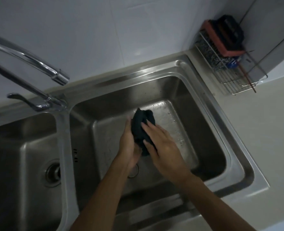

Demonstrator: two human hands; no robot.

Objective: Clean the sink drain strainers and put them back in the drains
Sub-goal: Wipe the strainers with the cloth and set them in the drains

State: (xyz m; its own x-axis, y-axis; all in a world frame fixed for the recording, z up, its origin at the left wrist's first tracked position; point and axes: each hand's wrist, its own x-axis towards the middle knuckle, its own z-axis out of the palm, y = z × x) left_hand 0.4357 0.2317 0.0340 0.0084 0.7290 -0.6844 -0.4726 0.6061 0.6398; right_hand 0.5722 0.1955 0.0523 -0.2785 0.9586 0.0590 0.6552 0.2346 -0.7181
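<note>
Over the right basin (209,134) of a steel double sink, both my hands hold a dark cloth (142,125) bunched between them. My left hand (129,147) cups it from the left, and my right hand (163,145) lies over it with fingers across the fabric. Whether a strainer is inside the cloth is hidden. Below my left wrist the rim of the right drain (134,171) shows partly. In the left basin (21,155) the left drain (53,173) has a strainer seated in it.
A chrome faucet spout (38,62) arches over the divider, with its lever handle (26,100) at the back left. A wire rack (228,70) with a sponge, steel wool and chopsticks stands on the counter at the back right. Pale countertop (263,130) lies to the right.
</note>
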